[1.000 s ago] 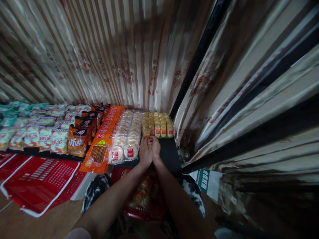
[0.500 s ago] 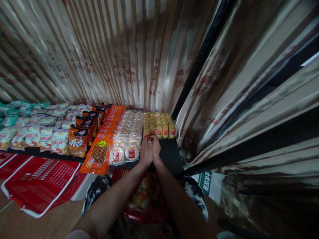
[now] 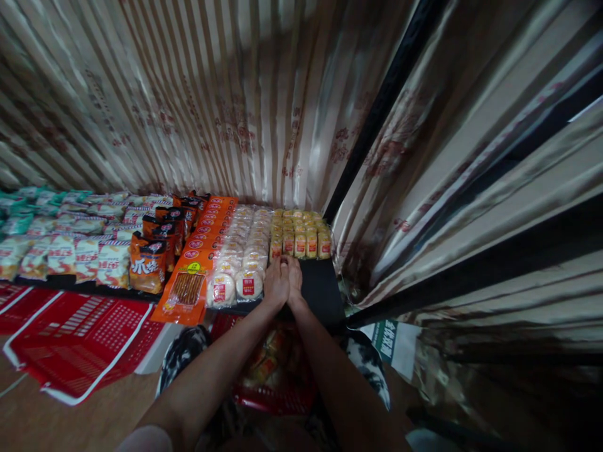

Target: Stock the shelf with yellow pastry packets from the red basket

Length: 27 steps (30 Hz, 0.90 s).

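My left hand [image 3: 277, 280] and my right hand [image 3: 294, 276] lie side by side and touch, at the front of the yellow-wrapped snack packs [image 3: 300, 243]. Their fingers are closed and point toward the front row. A small dark reddish spot shows between the fingertips, but the hands hide what they grip. Just left of my left hand stand clear packs of round white cakes [image 3: 249, 285], in rows with red labels. The black shelf [image 3: 323, 292] shows bare beside my right hand.
Orange bags of stick snacks [image 3: 188, 285], orange-black bags [image 3: 148, 263] and white snack bags [image 3: 113, 263] line the shelf leftward. A red basket [image 3: 273, 402] with yellow packs stands between my knees; another red basket [image 3: 94, 342] is left. A black post [image 3: 372, 119] and striped curtain [image 3: 235, 125] stand behind.
My two hands stay together in front of the yellow packs, with only a slight shift of the fingers. The packs on the shelf keep their places.
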Each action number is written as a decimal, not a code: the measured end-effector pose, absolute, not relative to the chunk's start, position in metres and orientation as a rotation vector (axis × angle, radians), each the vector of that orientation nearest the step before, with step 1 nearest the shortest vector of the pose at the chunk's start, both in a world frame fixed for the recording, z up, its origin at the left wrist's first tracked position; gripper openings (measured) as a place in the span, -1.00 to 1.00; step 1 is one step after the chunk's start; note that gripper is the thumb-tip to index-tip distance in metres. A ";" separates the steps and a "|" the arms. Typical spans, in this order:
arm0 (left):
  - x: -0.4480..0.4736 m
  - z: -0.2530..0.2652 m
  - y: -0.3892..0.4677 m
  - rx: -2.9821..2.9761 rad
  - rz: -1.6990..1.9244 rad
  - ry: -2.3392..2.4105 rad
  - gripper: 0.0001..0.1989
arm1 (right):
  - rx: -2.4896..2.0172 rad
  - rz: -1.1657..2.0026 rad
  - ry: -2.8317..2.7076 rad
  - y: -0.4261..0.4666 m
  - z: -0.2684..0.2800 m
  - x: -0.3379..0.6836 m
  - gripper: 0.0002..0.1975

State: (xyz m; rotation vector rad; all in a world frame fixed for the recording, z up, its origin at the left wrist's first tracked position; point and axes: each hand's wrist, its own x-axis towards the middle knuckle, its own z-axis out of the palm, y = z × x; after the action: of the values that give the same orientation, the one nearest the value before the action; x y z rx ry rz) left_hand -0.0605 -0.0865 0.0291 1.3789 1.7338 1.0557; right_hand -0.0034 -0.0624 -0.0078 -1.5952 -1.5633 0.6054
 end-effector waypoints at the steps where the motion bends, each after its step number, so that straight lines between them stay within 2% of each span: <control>1: -0.060 0.029 -0.087 1.382 1.058 1.731 -0.64 | -1.597 0.602 -1.557 -0.064 -0.008 -0.003 -0.72; 22: -0.059 0.040 -0.121 1.487 0.793 1.898 -0.61 | -1.615 0.559 -1.627 -0.111 -0.007 -0.003 -0.70; 27: -0.063 0.035 -0.144 1.451 0.851 1.872 -0.65 | -1.585 0.593 -1.578 -0.138 -0.005 -0.004 -0.68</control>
State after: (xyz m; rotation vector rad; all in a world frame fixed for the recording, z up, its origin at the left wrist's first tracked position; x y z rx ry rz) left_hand -0.0627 -0.1443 0.0348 1.4507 1.8715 0.8511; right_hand -0.0042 -0.1378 -0.0045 -1.5852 -1.5776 0.5934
